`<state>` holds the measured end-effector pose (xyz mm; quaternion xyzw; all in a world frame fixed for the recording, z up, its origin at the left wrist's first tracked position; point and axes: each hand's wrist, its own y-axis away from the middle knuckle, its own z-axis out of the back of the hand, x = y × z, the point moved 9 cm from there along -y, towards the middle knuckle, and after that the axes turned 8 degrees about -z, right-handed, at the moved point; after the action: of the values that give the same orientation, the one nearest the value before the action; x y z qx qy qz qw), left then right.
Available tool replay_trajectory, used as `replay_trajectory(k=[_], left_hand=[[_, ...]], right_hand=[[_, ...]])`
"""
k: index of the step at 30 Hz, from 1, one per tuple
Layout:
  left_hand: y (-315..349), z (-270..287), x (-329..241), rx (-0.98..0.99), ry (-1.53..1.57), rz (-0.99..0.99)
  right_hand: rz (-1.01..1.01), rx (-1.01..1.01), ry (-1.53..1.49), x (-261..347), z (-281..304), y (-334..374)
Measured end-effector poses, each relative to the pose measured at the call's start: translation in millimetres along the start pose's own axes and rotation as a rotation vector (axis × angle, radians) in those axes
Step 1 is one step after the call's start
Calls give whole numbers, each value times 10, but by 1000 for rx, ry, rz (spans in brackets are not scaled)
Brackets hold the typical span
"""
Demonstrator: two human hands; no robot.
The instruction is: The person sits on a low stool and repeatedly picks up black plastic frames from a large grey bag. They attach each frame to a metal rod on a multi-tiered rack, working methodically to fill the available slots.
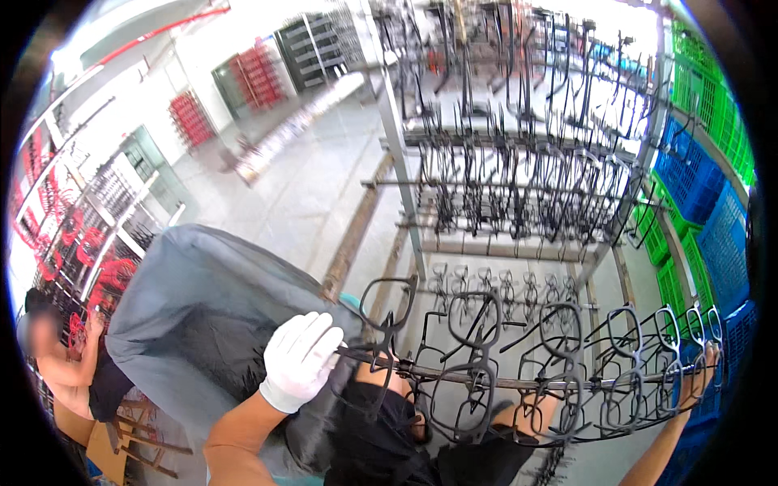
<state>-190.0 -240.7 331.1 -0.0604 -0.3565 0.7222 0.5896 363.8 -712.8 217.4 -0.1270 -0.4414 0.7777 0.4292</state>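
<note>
Rod (519, 383) strung with black glasses frames (485, 350) sits level above the lap – gloved left hand (300, 360) wrapped round one end, bare right hand (703, 374) pinching the other. Rod looks stiff, modest weight; frames look light, thin, easily bent, likely to swing or slide if tilted – best gripped at the ends, clear of the frames.

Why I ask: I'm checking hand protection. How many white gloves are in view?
1: the white glove is on the left hand, gripping the rod. The right hand, at the rod's other end, looks bare. The co-worker's hands are too small to judge, so more may go unseen.
</note>
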Motion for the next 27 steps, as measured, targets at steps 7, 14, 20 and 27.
replay_trajectory(k=[7,14,20,27], left_hand=[[-862,1139,741,-370,-472,7],[-1162,954,1513,-383,-224,148],[-1052,858,1643,-333,195,384],[-820,1088,926,-618,-241,211]], right_hand=[[183,-331,57,-41,460,-411],[171,-314,19,952,1170,-1554],[365,-462,136,1854,1565,-2491],[229,-182,103,1871,1042,-2673]])
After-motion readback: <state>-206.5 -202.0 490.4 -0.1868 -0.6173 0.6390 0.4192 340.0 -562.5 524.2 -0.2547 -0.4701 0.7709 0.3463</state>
